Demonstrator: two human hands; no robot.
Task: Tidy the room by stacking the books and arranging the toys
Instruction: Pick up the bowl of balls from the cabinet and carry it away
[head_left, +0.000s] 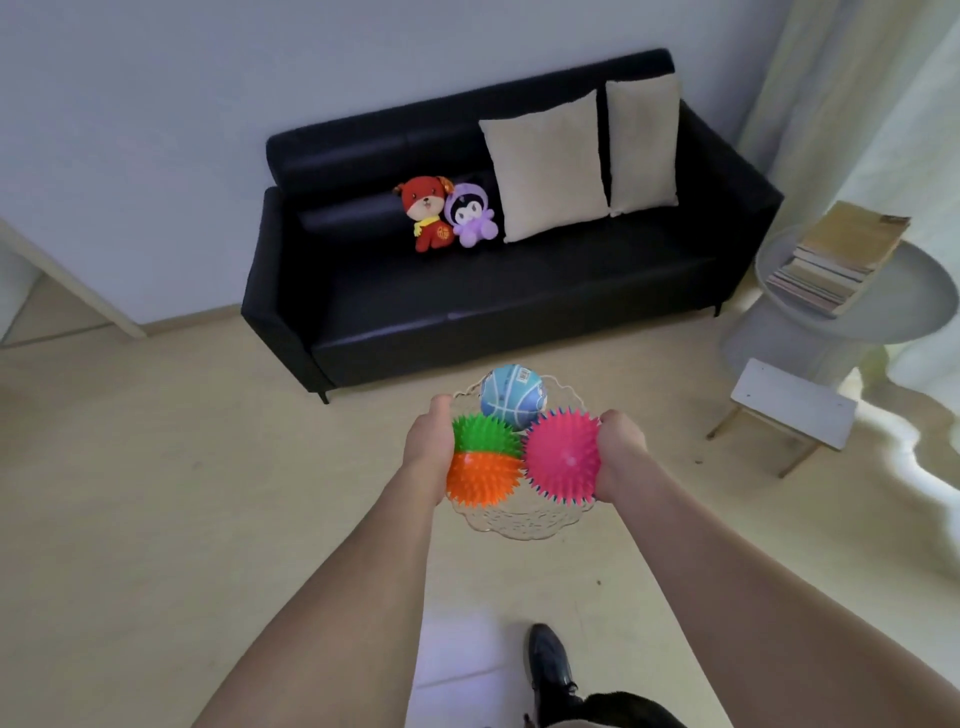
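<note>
The clear dish carrying three balls hangs over the floor before the sofa. Keep it level and walk slowly so nothing rolls off. Left hand and right hand each curl a grip on opposite rims, arms outstretched.

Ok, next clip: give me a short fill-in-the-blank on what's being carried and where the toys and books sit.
1. Both hands, left hand and right hand, hold a clear glass dish carrying ____ balls.
2. The two plush toys sit on the black ____.
3. The stack of books rests on the round grey ____.
4. The spiky ball nearest the right hand is ____.

Missing words: three; sofa; side table; pink
</note>
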